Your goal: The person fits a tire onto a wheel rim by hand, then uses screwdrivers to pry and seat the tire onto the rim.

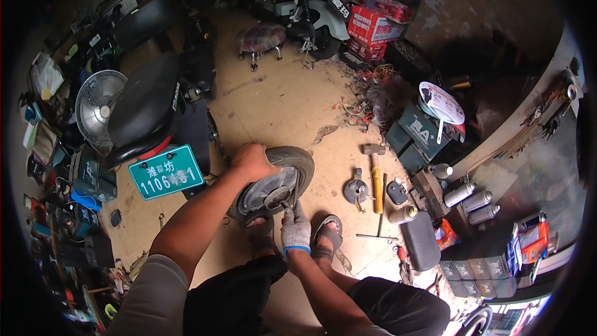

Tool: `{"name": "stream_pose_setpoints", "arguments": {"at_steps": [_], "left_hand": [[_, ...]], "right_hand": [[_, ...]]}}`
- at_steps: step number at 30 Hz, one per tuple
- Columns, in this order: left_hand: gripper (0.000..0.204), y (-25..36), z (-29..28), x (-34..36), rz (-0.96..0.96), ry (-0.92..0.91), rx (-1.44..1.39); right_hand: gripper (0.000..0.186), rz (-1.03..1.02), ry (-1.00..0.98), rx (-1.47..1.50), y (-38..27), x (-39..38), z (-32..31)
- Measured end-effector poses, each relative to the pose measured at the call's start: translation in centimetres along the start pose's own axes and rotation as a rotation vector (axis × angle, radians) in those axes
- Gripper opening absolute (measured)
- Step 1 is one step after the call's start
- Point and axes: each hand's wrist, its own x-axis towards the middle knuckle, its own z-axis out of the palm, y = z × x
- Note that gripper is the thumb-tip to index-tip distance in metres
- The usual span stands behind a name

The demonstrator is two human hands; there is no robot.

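A small wheel (303,160) with a black tyre and a dark metal hub stands tilted on the floor in front of my feet. Wrapped over the tyre's upper left edge is my bare left hand (254,160). My right hand (295,229), in a pale knitted glove with a blue cuff, is closed at the lower side of the hub. A thin dark shaft shows by its fingertips; what it belongs to is unclear. To the right lie a hammer (377,190) with a yellow handle, a round metal hub part (356,191) and a T-handle wrench (378,235).
A scooter with a black seat (144,99) and green plate (166,172) stands close on the left, beside a fan (99,111). Spray cans (460,194), a dark cushion (420,241) and batteries (476,269) line the right. Farther off are a stool (261,37) and red boxes (370,27).
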Motion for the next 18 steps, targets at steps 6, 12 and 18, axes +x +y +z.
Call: {"name": "stream_pose_setpoints", "arguments": {"at_steps": [6,12,18], "left_hand": [[0.074,-0.6,-0.1,-2.1,-0.008,-0.036,0.05],[0.063,-0.7,0.1,-3.1,0.003,0.06,0.003],[0.067,-4.4,0.0,-3.0,0.011,0.118,-0.075]], "right_hand": [[0.057,-0.152,-0.327,-0.537,-2.6,3.7,-9.7],[0.062,-0.202,-0.663,-0.898,-8.5,8.1,-13.4],[0.065,-0.134,-0.571,-0.601,-6.8,5.4,-10.3]]}}
